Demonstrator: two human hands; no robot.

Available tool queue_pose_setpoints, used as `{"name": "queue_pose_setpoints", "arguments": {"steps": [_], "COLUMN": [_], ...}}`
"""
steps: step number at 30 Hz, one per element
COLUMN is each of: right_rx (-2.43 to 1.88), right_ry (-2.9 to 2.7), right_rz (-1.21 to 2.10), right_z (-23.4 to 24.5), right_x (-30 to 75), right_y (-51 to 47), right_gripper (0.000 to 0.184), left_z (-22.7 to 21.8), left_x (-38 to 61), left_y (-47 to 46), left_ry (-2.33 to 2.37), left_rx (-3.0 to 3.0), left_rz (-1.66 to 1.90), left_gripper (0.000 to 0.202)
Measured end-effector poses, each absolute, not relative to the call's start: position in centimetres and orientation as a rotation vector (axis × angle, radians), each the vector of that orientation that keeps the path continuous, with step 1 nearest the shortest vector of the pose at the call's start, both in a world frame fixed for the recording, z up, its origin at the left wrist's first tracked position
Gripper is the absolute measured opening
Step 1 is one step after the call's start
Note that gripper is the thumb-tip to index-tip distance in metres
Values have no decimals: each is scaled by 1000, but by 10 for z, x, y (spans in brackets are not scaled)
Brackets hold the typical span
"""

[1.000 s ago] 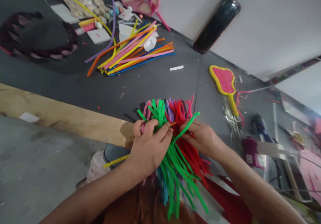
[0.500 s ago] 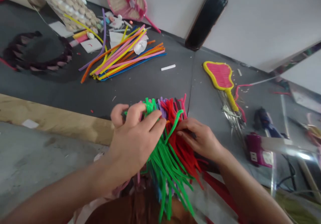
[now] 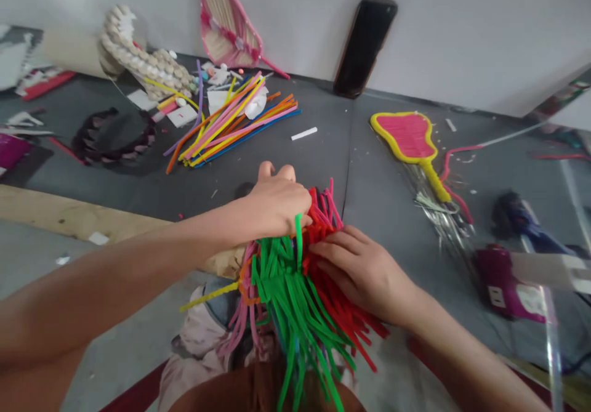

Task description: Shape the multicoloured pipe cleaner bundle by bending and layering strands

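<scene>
A bundle of fuzzy pipe cleaners hangs over the table's front edge, with green pipe cleaners (image 3: 295, 295) in the middle, red pipe cleaners (image 3: 339, 289) on the right and pink pipe cleaners (image 3: 244, 307) on the left. My left hand (image 3: 281, 199) reaches across its top, fingers bent and closed on the upper red and green strands; the fingertips are partly hidden. My right hand (image 3: 364, 270) lies over the red strands, thumb and fingers pinched on them. A yellow pipe cleaner (image 3: 207, 296) sticks out at the left, joined to an orange twist.
Behind lies a pile of loose pipe cleaners (image 3: 235, 122). A black phone (image 3: 364, 45) leans on the wall. At right are a yellow-rimmed pink fan shape (image 3: 409, 135) and a purple item (image 3: 501, 282). A dark braided headband (image 3: 113, 144) is on the left.
My left hand has moved up and to the right over the bundle, uncovering the green strands and the yellow pipe cleaner. My right hand has shifted slightly down. The view has turned a little.
</scene>
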State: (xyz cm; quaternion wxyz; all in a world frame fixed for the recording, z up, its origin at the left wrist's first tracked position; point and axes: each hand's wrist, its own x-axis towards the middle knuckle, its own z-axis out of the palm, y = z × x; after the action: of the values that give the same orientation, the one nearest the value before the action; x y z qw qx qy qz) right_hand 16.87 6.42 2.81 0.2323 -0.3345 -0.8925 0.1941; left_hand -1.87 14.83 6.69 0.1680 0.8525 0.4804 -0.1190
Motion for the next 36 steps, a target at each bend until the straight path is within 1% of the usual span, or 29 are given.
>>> {"name": "queue_pose_setpoints", "arguments": {"steps": [5, 8, 13, 17, 22, 28, 32, 36], "right_rx": [-921, -928, -950, -942, -935, -932, -911, -919], "right_ry": [-2520, -2512, -2512, -2522, -2541, -2541, -2530, -2450], "right_rz": [456, 452, 452, 450, 471, 473, 512, 611], "right_z": [14, 10, 8, 6, 6, 9, 12, 19], "right_x": [171, 171, 169, 169, 171, 173, 174, 180], "right_y": [55, 54, 54, 54, 54, 54, 55, 55], "right_gripper": [23, 26, 27, 26, 26, 27, 27, 27], "left_z": [70, 68, 64, 63, 62, 63, 67, 75], "left_x": [-15, -12, -5, -2, 1, 3, -3, -13], "left_y": [172, 183, 185, 179, 178, 182, 179, 177], "left_ry": [1288, 1313, 1399, 1429, 1304, 1334, 1339, 1257], "left_rx": [2109, 1956, 1891, 1940, 2190, 2092, 2051, 2185], "left_rz": [-554, -595, -592, -575, -593, -646, -574, -483], "left_gripper": [28, 25, 20, 13, 27, 15, 8, 14]}}
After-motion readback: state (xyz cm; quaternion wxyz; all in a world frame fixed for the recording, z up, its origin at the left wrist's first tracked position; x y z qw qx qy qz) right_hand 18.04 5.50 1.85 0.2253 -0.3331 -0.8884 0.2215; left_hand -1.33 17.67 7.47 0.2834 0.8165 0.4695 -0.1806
